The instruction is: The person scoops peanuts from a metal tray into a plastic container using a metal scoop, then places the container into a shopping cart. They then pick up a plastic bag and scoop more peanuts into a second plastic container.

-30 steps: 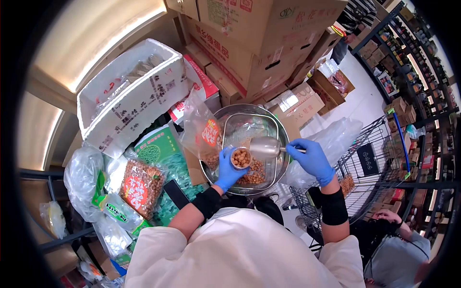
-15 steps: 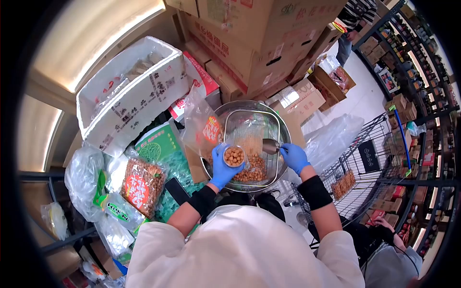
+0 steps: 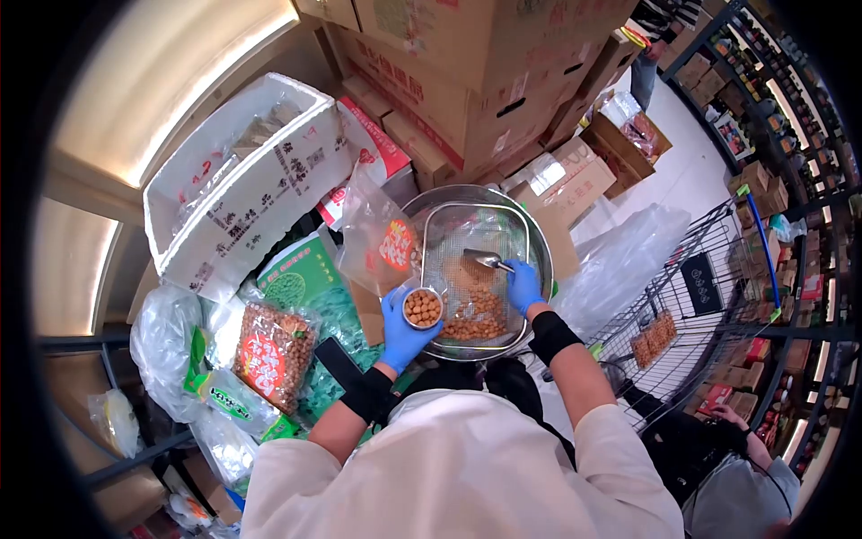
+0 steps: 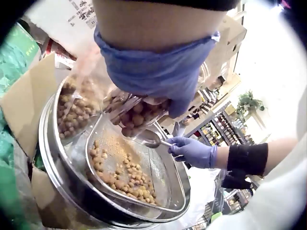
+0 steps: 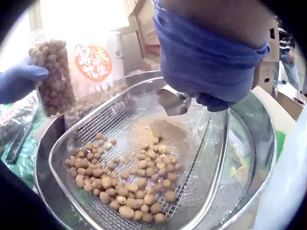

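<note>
My gloved left hand (image 3: 406,331) grips a clear jar (image 5: 53,79) filled with round, brown coated peanuts, at the left rim of a round steel basin (image 3: 546,256). In the basin sits a wire mesh basket (image 3: 476,223), with loose coated peanuts (image 5: 139,191) and fine crumbs (image 5: 165,130) on its mesh. My gloved right hand (image 3: 524,287) holds a metal scoop (image 3: 485,259) by its handle, low over the crumbs. The scoop's bowl (image 5: 173,101) shows no peanuts in the right wrist view. An opened plastic bag of peanuts (image 3: 388,235) leans in behind the jar.
A sealed peanut bag (image 3: 269,359) and a phone (image 3: 338,363) lie at left on green packaging (image 3: 296,278). Behind stand a white foam box (image 3: 260,193) and stacked cartons (image 3: 449,99). A wire shopping cart (image 3: 709,278) is at right, another person's hand (image 3: 732,415) below it.
The right hand has brought the scoop away from the jar and down over the basket. The left hand has moved the filled jar slightly left, away from the peanuts.
</note>
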